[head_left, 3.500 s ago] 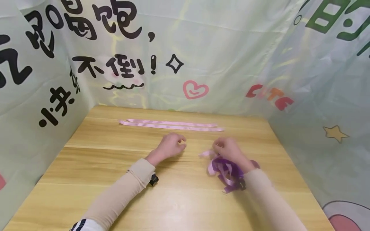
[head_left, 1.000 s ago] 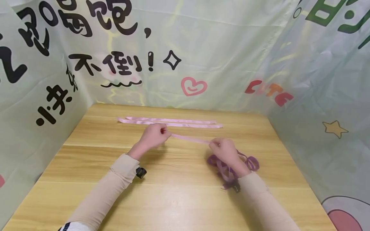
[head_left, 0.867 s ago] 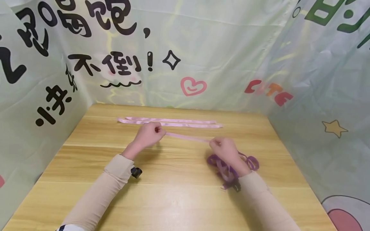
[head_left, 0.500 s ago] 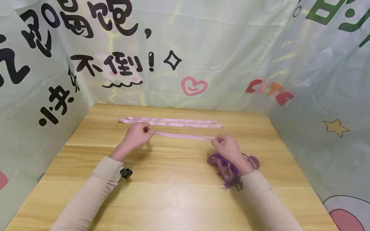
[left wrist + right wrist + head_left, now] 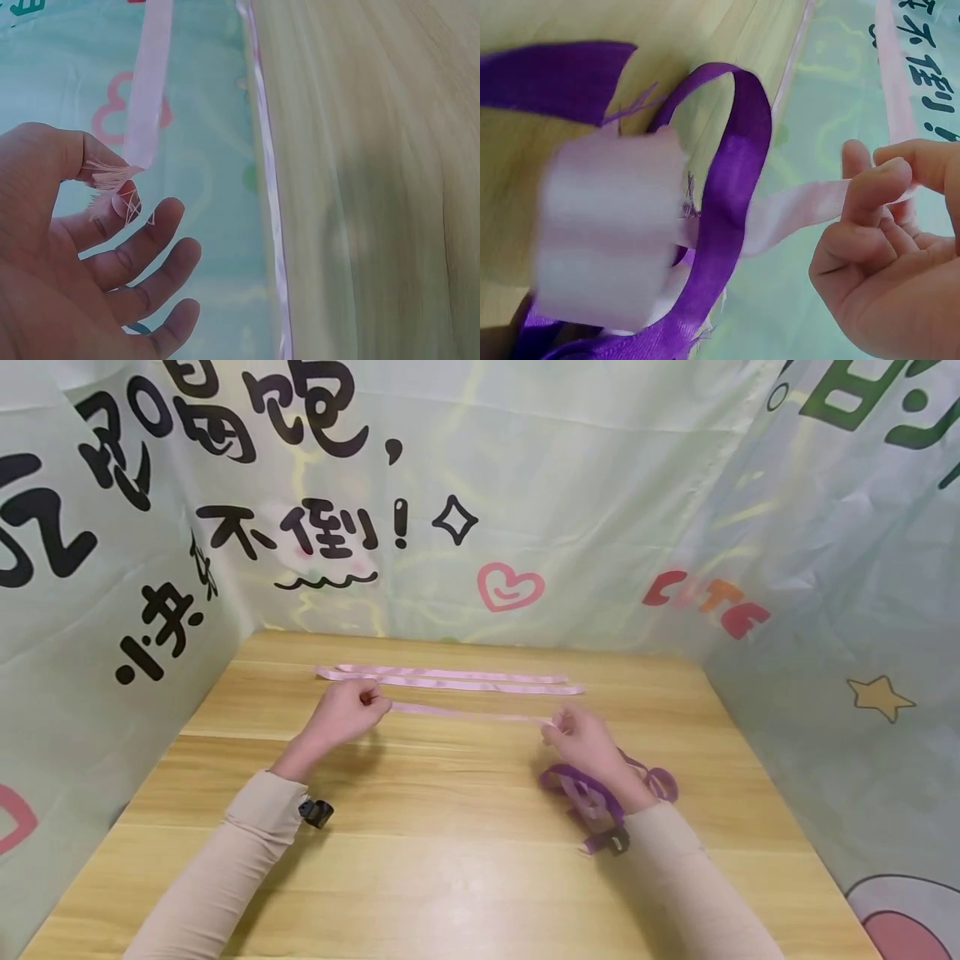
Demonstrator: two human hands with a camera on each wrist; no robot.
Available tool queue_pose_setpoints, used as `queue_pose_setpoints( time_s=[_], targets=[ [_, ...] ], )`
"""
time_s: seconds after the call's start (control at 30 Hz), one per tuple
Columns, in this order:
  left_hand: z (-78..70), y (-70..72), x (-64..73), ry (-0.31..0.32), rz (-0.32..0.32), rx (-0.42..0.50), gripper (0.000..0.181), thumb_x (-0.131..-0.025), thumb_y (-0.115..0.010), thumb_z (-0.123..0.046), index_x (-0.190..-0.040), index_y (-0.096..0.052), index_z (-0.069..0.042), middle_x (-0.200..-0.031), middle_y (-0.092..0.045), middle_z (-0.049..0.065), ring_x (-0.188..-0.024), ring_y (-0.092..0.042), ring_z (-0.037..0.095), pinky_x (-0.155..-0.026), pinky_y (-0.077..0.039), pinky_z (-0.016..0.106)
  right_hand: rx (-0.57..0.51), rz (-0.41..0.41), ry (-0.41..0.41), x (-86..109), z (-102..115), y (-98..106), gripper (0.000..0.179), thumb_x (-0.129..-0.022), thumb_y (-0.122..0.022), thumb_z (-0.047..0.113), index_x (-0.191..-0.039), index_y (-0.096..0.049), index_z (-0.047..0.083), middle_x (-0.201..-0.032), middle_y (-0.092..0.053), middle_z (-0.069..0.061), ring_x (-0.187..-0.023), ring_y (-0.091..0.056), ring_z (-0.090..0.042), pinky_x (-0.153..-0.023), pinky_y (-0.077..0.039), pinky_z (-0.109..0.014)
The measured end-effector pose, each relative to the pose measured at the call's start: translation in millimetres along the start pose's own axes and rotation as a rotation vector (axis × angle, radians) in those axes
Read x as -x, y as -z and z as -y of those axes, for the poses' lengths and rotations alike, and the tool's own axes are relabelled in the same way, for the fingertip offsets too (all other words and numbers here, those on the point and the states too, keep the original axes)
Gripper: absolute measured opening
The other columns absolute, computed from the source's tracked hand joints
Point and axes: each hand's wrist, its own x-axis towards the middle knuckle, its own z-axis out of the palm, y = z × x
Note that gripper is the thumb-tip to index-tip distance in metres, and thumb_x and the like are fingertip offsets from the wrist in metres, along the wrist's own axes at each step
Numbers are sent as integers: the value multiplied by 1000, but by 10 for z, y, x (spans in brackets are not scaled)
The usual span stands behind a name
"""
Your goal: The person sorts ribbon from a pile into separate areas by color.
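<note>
A pink satin ribbon (image 5: 435, 710) stretches between both hands above the table. My left hand (image 5: 347, 708) pinches its frayed end between thumb and forefinger, as the left wrist view shows, with the other fingers loosely bent. At the other side my right hand (image 5: 588, 745) pinches the same ribbon with curled fingers. From there a pink length (image 5: 795, 214) runs back toward a loose tangle of purple ribbon (image 5: 739, 150) and pink ribbon under the right wrist. Part of that tangle is hidden by the right hand and forearm in the head view.
Farther back on the wooden table (image 5: 450, 877), two straight pink ribbons, a rear one (image 5: 480, 675) and a front one (image 5: 495, 687), lie side by side. A printed cloth (image 5: 585, 510) hangs behind and at both sides. Small black cameras sit at the wrists.
Earlier the left hand was near the middle with no ribbon seen in it. It has since taken the pink ribbon's end and moved left, drawing it out. The right hand has stayed nearly in place.
</note>
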Motion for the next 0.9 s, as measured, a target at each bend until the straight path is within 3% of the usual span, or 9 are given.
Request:
queue_pose_setpoints(
  time_s=[0.13,0.2,0.33,0.53,0.67,0.77,0.9],
  targets=[
    [3,41,12,-17,-8,1,25,-93,-59,-16,-68,-54,-15,-68,-53,1,-65,-47,20,-72,-39,36,10,10,29,-5,-4,-8,29,-100,-71,26,-119,-64,6,-95,-74,-12,-83,-67,-23,-68,-54,-31],
    [15,64,16,-15,-7,-1,24,-93,-59,-16,-69,-55,-15,-68,-53,2,-65,-48,20,-73,-40,36,6,16,56,-12,-7,-8,34,-100,-72,30,-127,-67,9,-94,-72,-10,-84,-65,-22,-70,-53,-32],
    [57,114,35,16,-4,2,23,-94,-58,-17,-72,-57,-14,-70,-55,2,-64,-49,20,-72,-41,36,2,17,95,-34,-16,-18,25,-100,-72,31,-117,-73,12,-100,-73,-9,-80,-61,-21,-73,-52,-35],
    [145,176,70,23,-25,16,24,-93,-58,-15,-70,-54,-13,-67,-52,2,-62,-46,19,-70,-39,36,21,-1,70,-57,-16,-29,23,-100,-73,31,-106,-76,10,-116,-77,-10,-103,-68,-24,-94,-57,-47],
    [211,218,102,37,-24,10,26,-94,-59,-16,-69,-52,-14,-64,-49,0,-61,-43,18,-69,-38,36,14,16,20,-80,-12,-22,27,-99,-73,35,-100,-74,8,-100,-76,-12,-74,-64,-18,-75,-59,-37],
    [263,266,128,56,-23,-5,27,-94,-58,-17,-69,-50,-14,-63,-47,-1,-61,-42,19,-69,-37,36,-14,26,-36,-105,-13,-10,32,-98,-74,40,-93,-70,8,-77,-69,-9,-52,-49,-12,-54,-50,-27],
    [329,357,163,82,-33,-17,27,-94,-57,-17,-69,-49,-14,-63,-45,-2,-62,-41,19,-69,-36,36,-91,34,-86,-139,-31,8,36,-98,-75,39,-85,-62,9,-56,-56,1,-46,-45,-10,-46,-40,-23]
  ],
)
